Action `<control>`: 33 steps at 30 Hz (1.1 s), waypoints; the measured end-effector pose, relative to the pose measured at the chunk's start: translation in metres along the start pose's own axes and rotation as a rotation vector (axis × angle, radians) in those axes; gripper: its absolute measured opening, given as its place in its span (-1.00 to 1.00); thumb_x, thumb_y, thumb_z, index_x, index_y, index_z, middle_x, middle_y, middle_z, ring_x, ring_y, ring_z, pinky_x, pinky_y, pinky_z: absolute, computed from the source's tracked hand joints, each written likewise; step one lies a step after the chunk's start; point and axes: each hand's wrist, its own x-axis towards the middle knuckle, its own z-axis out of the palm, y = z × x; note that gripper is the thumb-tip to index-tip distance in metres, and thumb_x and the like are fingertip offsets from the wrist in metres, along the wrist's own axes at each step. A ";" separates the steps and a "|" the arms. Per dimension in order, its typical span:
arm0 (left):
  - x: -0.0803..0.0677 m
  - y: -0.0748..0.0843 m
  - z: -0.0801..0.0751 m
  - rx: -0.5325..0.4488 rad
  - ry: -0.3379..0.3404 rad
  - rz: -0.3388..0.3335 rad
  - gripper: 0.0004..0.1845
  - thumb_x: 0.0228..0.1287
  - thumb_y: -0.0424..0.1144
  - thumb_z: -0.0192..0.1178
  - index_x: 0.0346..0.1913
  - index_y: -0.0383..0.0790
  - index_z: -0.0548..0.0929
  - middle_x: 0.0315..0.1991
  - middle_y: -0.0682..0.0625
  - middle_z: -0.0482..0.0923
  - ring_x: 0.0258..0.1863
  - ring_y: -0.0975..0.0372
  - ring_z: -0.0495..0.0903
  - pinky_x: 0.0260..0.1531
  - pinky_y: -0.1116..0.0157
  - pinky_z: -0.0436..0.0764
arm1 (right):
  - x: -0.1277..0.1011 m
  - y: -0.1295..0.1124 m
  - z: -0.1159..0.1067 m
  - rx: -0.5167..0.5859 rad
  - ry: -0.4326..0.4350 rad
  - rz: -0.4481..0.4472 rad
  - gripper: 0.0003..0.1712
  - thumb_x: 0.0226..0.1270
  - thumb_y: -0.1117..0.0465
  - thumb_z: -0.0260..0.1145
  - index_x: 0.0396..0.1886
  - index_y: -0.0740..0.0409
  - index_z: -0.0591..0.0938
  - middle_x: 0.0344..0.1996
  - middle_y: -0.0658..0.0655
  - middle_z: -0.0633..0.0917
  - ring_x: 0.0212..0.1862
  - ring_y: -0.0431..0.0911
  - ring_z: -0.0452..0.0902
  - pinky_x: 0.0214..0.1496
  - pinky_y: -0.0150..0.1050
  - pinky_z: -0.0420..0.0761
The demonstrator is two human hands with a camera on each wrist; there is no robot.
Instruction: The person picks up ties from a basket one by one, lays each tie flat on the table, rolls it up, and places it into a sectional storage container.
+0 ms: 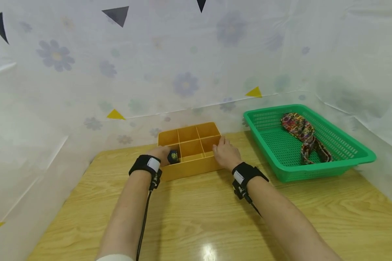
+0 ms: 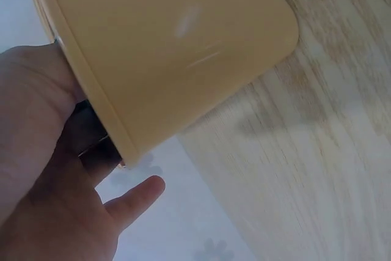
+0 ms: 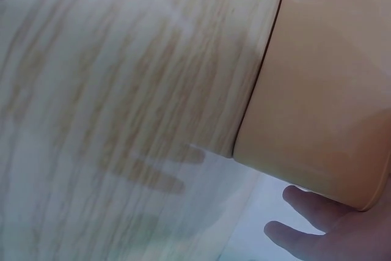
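From the left edge, a pale sheet (image 1: 143,79) printed with flowers stands round a wood-grain table (image 1: 192,210). The left hand (image 1: 162,154), a black strap (image 1: 143,163) at its wrist, reaches over the left end of a yellow-orange compartment organizer (image 1: 192,169). Its thumb and fingers grip a dark bundle (image 1: 173,157) with a small yellowish print, which sits in the organizer's front left compartment; in the left wrist view one finger sticks out past the rim. The organizer has six compartments in two rows of three, and its long side faces the person. At its right end the right hand (image 1: 228,155) touches the wall near the front corner; two fingers extend outside in the right wrist view, but whether the hand pinches the wall I cannot tell. Further right, just apart from the organizer, a green slotted plastic basket (image 1: 313,173) stands at an angle. Multicoloured printed cloth (image 1: 297,127) lies along its right side, a narrow looped strip at the near end.
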 end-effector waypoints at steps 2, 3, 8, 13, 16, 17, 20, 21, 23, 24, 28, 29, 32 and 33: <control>-0.003 0.000 -0.001 -0.017 -0.001 0.003 -0.40 0.41 -0.27 0.20 0.43 -0.32 0.30 0.39 -0.29 0.37 0.31 -0.11 0.45 0.25 0.00 0.49 | 0.000 0.000 0.000 0.002 -0.003 0.000 -0.26 0.66 0.02 -0.28 0.49 0.57 -0.04 0.41 0.56 0.23 0.21 0.32 0.49 0.16 0.13 0.58; -0.005 0.000 -0.002 -0.020 0.006 0.007 -0.40 0.40 -0.25 0.21 0.42 -0.33 0.31 0.37 -0.29 0.39 0.31 -0.11 0.45 0.26 0.00 0.49 | 0.000 0.001 -0.001 0.004 -0.005 0.000 -0.26 0.66 0.02 -0.28 0.49 0.57 -0.04 0.41 0.56 0.22 0.20 0.32 0.49 0.16 0.13 0.58; -0.022 0.001 -0.013 0.005 0.097 0.027 -0.54 0.32 -0.09 0.32 0.12 -0.34 0.55 0.12 -0.25 0.59 0.17 -0.11 0.50 0.09 0.01 0.56 | 0.000 -0.001 -0.001 0.019 -0.012 0.006 -0.26 0.66 0.03 -0.28 0.50 0.57 -0.05 0.43 0.56 0.20 0.18 0.33 0.50 0.14 0.14 0.59; -0.039 0.007 -0.026 0.001 0.276 0.096 -0.43 0.37 0.01 0.25 0.21 -0.38 0.50 0.22 -0.33 0.49 0.29 -0.23 0.36 0.26 -0.12 0.42 | -0.001 0.001 -0.002 0.023 0.007 -0.012 -0.28 0.64 0.07 -0.25 0.48 0.59 0.00 0.39 0.57 0.25 0.11 0.32 0.55 0.03 0.11 0.64; -0.051 0.018 -0.028 -0.127 0.411 0.179 -0.35 0.43 -0.03 0.18 0.40 -0.38 0.34 0.37 -0.35 0.34 0.40 -0.22 0.25 0.41 -0.15 0.24 | -0.002 0.002 -0.002 0.025 0.013 -0.025 -0.28 0.64 0.07 -0.24 0.47 0.60 0.02 0.38 0.58 0.26 0.08 0.32 0.56 0.01 0.10 0.65; -0.056 0.023 -0.027 -0.183 0.457 0.210 -0.35 0.44 -0.04 0.17 0.41 -0.37 0.33 0.39 -0.35 0.32 0.42 -0.20 0.23 0.44 -0.13 0.20 | -0.001 0.002 -0.002 0.026 0.012 -0.026 -0.28 0.64 0.07 -0.24 0.47 0.60 0.02 0.38 0.58 0.26 0.09 0.32 0.56 0.01 0.11 0.65; -0.071 0.043 -0.020 -0.346 0.586 0.303 -0.37 0.45 -0.08 0.17 0.45 -0.27 0.31 0.41 -0.28 0.31 0.44 -0.12 0.23 0.44 -0.09 0.23 | 0.000 0.004 -0.002 0.027 0.006 -0.020 -0.27 0.65 0.05 -0.27 0.48 0.59 -0.02 0.41 0.57 0.22 0.15 0.33 0.53 0.08 0.13 0.62; -0.076 0.050 -0.017 -0.390 0.623 0.333 -0.37 0.45 -0.09 0.18 0.46 -0.26 0.31 0.41 -0.27 0.31 0.44 -0.11 0.23 0.43 -0.08 0.26 | 0.000 0.005 -0.003 0.023 0.006 -0.019 -0.27 0.65 0.04 -0.27 0.48 0.58 -0.02 0.41 0.57 0.22 0.17 0.33 0.51 0.10 0.13 0.61; -0.085 0.062 -0.011 -0.451 0.688 0.373 -0.38 0.44 -0.09 0.19 0.46 -0.22 0.32 0.40 -0.25 0.32 0.44 -0.09 0.23 0.41 -0.06 0.31 | 0.000 0.005 -0.005 0.021 0.004 -0.016 -0.26 0.65 0.03 -0.27 0.49 0.58 -0.02 0.42 0.57 0.22 0.21 0.33 0.49 0.14 0.13 0.59; -0.088 0.067 -0.008 -0.473 0.717 0.389 -0.38 0.43 -0.10 0.19 0.45 -0.21 0.32 0.39 -0.25 0.32 0.43 -0.09 0.24 0.39 -0.06 0.33 | 0.001 0.005 -0.006 0.020 0.008 -0.015 -0.26 0.65 0.03 -0.27 0.49 0.58 -0.02 0.42 0.57 0.22 0.22 0.33 0.48 0.16 0.14 0.58; -0.094 0.080 0.002 -0.493 0.811 0.423 -0.40 0.41 -0.14 0.22 0.43 -0.23 0.36 0.36 -0.27 0.36 0.41 -0.11 0.27 0.36 -0.06 0.38 | 0.000 0.004 -0.006 0.035 0.028 0.004 -0.24 0.63 0.01 -0.21 0.49 0.57 -0.01 0.41 0.55 0.25 0.27 0.34 0.43 0.26 0.16 0.51; -0.095 0.081 0.005 -0.489 0.827 0.429 -0.40 0.40 -0.15 0.24 0.42 -0.24 0.36 0.35 -0.27 0.38 0.40 -0.11 0.28 0.35 -0.06 0.39 | 0.001 0.005 -0.004 0.038 0.034 0.008 -0.24 0.63 0.00 -0.20 0.49 0.56 0.01 0.41 0.54 0.26 0.28 0.34 0.42 0.27 0.17 0.50; -0.098 0.084 0.011 -0.470 0.857 0.436 -0.40 0.38 -0.16 0.26 0.41 -0.23 0.38 0.33 -0.25 0.41 0.39 -0.08 0.31 0.33 -0.03 0.42 | 0.000 0.004 0.000 0.042 0.056 0.008 -0.22 0.62 -0.02 -0.16 0.48 0.57 0.05 0.38 0.55 0.30 0.28 0.36 0.42 0.28 0.18 0.49; -0.099 0.084 0.012 -0.466 0.864 0.441 -0.40 0.37 -0.17 0.26 0.40 -0.24 0.39 0.32 -0.25 0.42 0.38 -0.08 0.33 0.33 -0.03 0.43 | 0.000 0.004 0.001 0.044 0.058 0.007 -0.22 0.61 -0.03 -0.16 0.48 0.57 0.05 0.38 0.54 0.30 0.28 0.35 0.42 0.28 0.17 0.49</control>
